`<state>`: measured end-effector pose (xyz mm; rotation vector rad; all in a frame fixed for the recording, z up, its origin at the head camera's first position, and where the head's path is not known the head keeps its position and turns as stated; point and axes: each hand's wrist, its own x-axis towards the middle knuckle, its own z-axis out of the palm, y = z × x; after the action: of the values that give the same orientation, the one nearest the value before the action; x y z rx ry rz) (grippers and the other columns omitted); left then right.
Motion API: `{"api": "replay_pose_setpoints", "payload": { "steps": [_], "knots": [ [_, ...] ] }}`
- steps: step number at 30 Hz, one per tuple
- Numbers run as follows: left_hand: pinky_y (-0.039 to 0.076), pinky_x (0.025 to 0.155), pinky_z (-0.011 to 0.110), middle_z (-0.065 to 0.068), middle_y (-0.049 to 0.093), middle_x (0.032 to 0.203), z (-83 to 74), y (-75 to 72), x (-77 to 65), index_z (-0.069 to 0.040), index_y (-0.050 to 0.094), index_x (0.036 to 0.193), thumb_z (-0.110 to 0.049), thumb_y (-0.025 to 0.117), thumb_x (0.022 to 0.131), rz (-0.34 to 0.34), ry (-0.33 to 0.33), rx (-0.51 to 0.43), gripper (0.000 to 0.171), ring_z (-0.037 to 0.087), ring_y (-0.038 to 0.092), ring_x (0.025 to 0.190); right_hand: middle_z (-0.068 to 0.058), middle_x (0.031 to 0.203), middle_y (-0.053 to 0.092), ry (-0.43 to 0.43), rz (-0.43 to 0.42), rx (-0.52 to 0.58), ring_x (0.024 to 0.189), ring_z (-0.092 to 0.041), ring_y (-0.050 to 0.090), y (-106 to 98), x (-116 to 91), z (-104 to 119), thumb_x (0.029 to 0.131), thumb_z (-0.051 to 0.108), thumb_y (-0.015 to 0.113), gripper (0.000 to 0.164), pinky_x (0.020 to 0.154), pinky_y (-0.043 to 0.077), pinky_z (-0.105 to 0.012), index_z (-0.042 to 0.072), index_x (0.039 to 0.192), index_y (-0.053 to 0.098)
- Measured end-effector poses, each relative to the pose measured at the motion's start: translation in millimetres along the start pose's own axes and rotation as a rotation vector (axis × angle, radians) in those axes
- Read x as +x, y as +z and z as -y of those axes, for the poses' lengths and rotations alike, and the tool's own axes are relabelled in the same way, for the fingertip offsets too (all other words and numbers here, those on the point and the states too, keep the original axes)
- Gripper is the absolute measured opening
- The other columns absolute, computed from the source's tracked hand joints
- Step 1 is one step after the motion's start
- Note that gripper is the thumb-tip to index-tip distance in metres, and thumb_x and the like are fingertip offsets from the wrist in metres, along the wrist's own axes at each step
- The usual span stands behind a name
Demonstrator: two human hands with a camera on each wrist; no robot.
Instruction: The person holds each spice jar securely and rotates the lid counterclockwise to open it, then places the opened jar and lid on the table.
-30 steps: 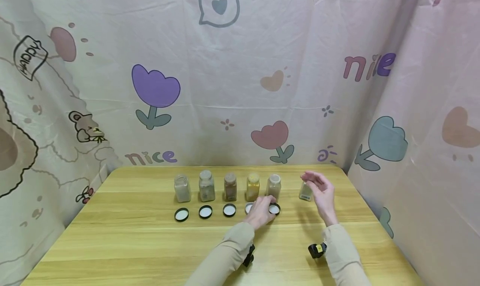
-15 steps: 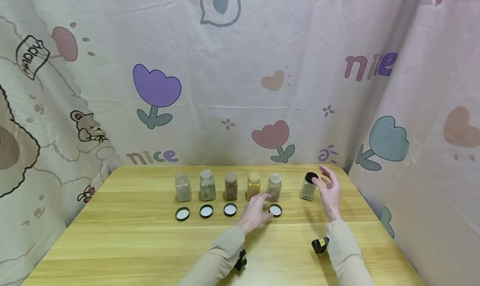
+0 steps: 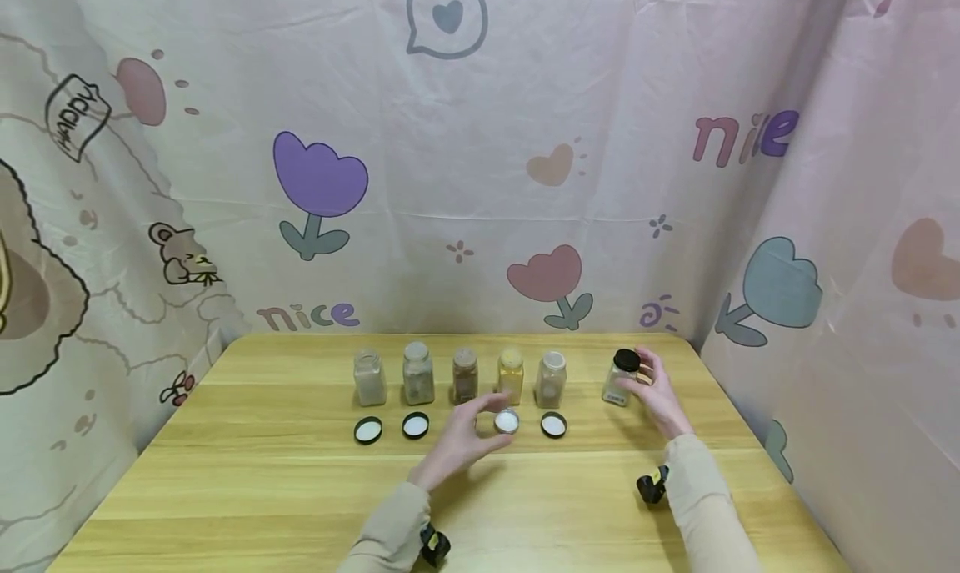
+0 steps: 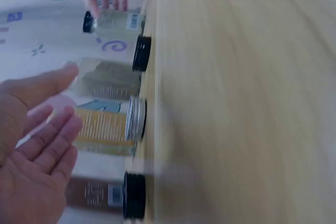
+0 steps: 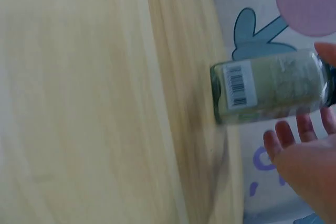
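My left hand [image 3: 459,441] hovers over the table with fingers and thumb spread apart, holding nothing. Just past its fingertips lies a silver-rimmed lid [image 3: 507,421], in front of a jar of yellow powder [image 3: 511,379]. In the left wrist view the same hand [image 4: 39,145] is beside the jars, palm showing. My right hand [image 3: 660,394] is around a black-capped glass jar [image 3: 617,387], thumb on the near side and fingers on the far side. In the right wrist view some fingertips [image 5: 270,142] stand apart from the glass; whether the others touch it is unclear.
Several uncapped jars stand in a row at the back, including a brown one [image 3: 465,379] and a pale one [image 3: 551,381]. Black-rimmed lids, such as the right one [image 3: 553,424] and the leftmost one [image 3: 367,430], lie before them. A patterned curtain [image 3: 450,181] hangs behind the table.
My left hand has drawn back to the left, away from the lids, uncovering the silver-rimmed one. My right hand pulled off the black cap to the right, then came back in around the jar.
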<state>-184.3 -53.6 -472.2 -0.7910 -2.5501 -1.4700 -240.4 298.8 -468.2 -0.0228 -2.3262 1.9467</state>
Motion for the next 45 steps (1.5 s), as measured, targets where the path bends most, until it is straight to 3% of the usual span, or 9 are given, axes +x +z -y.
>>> {"api": "replay_pose_setpoints", "payload": {
  "steps": [3, 7, 10, 21, 36, 45],
  "knots": [
    [0.047, 0.111, 0.055, 0.012, 0.069, 0.127, 2.3, -7.8, -8.2, -0.007, 0.059, 0.134, -0.015, 0.082, 0.084, -0.006, 0.011, 0.000, 0.056, 0.028, 0.063, 0.121, 0.005, 0.134, 0.042, 0.003, 0.037, 0.062, 0.122, -0.013, 0.038, -5, 3, -5, 0.087, -0.007, 0.064, 0.079, 0.095, 0.042, -0.012, -0.002, 0.153, 0.019],
    [0.047, 0.110, 0.056, 0.010, 0.071, 0.124, 4.9, -13.6, -16.2, -0.008, 0.059, 0.135, -0.015, 0.082, 0.084, -0.028, 0.057, 0.020, 0.056, 0.028, 0.064, 0.120, 0.020, 0.116, 0.046, 0.008, 0.077, 0.109, 0.110, -0.005, 0.041, -11, 5, -10, 0.087, -0.009, 0.064, 0.068, 0.091, 0.045, -0.012, 0.000, 0.145, 0.030],
    [0.046, 0.110, 0.057, 0.010, 0.072, 0.123, 7.2, -15.3, -19.6, -0.005, 0.057, 0.136, -0.015, 0.082, 0.084, -0.029, 0.073, 0.024, 0.058, 0.029, 0.064, 0.120, 0.021, 0.115, 0.047, 0.021, 0.102, 0.100, 0.108, -0.004, 0.044, -12, 5, -11, 0.088, -0.007, 0.065, 0.062, 0.091, 0.046, -0.012, 0.004, 0.141, 0.035],
    [0.040, 0.116, 0.059, 0.011, 0.070, 0.127, 8.4, -17.7, -22.9, -0.011, 0.056, 0.139, -0.015, 0.081, 0.084, -0.008, 0.009, -0.044, 0.061, 0.028, 0.061, 0.127, 0.019, 0.110, 0.052, 0.009, 0.149, 0.049, 0.102, 0.001, 0.050, -12, 8, -13, 0.090, -0.004, 0.065, 0.047, 0.090, 0.047, -0.011, 0.004, 0.132, 0.044],
    [0.041, 0.115, 0.060, 0.005, 0.070, 0.128, 11.7, -24.7, -33.3, -0.019, 0.054, 0.141, -0.020, 0.080, 0.087, -0.053, -0.004, -0.065, 0.060, 0.025, 0.061, 0.126, 0.010, 0.124, 0.052, -0.015, 0.256, -0.048, 0.109, 0.009, 0.050, -14, -17, -10, 0.089, 0.004, 0.070, 0.068, 0.097, 0.038, -0.009, -0.009, 0.145, 0.034],
    [0.040, 0.115, 0.062, 0.006, 0.070, 0.129, 12.1, -27.4, -35.5, -0.019, 0.055, 0.140, -0.025, 0.079, 0.087, -0.068, 0.001, -0.100, 0.058, 0.026, 0.061, 0.126, 0.017, 0.112, 0.063, -0.066, 0.305, -0.058, 0.106, 0.004, 0.060, -10, -31, -8, 0.081, -0.002, 0.076, 0.049, 0.095, 0.045, -0.006, -0.003, 0.124, 0.052]
  ]
}}
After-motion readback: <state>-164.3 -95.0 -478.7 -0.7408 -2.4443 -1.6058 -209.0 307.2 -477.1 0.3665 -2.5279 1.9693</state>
